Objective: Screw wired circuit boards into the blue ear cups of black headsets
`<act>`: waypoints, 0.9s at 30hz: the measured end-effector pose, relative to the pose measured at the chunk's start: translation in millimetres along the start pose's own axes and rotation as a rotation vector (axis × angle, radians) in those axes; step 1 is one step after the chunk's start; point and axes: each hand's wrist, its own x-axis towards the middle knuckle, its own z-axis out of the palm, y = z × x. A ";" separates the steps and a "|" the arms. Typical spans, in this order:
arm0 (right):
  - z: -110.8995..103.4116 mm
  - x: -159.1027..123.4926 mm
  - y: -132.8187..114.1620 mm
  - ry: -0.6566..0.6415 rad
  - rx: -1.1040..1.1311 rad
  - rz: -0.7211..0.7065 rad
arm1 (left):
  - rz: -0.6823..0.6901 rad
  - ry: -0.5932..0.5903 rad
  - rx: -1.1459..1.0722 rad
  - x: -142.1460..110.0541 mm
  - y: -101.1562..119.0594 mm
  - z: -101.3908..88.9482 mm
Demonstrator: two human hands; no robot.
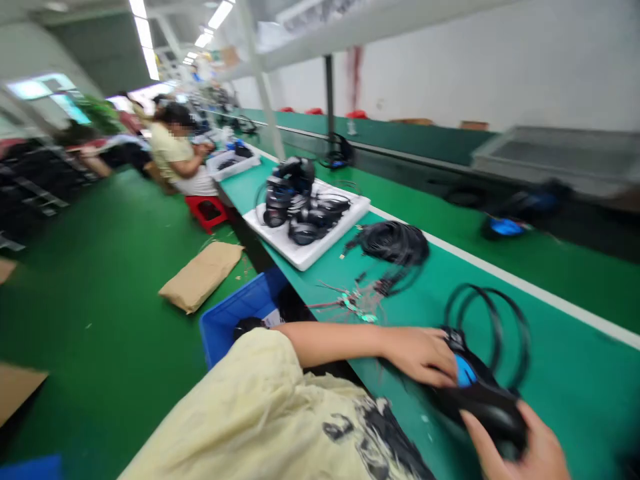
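A pair of black headphones with a blue part and thin, looped black bands lies tilted at the right of the green workbench. My left hand reaches across and grips it by the blue part, its fingertips partly hidden. With thumb and fingers around the rounded black ear cup, my right hand holds the near end. Motion blurs both hands somewhat. Left of them on the bench are small circuit boards with thin wires and a coiled bundle of black cables.
Farther along the bench, a white foam tray carries several headphones. A blue crate stands below the bench edge, near a brown paper package on the floor. A co-worker sits beyond. Blue-black items lie on the far strip.
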 end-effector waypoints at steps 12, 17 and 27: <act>-22.5 -22.3 -20.1 0.084 0.171 0.105 | -0.186 0.156 0.012 10.9 -11.5 -29.5; -25.6 -26.9 -23.4 -0.011 0.190 0.120 | -0.051 -0.020 -0.055 29.2 -8.6 -17.6; -104.2 31.3 51.4 0.268 -0.439 0.364 | 0.076 -0.293 -0.119 68.8 -24.4 -13.5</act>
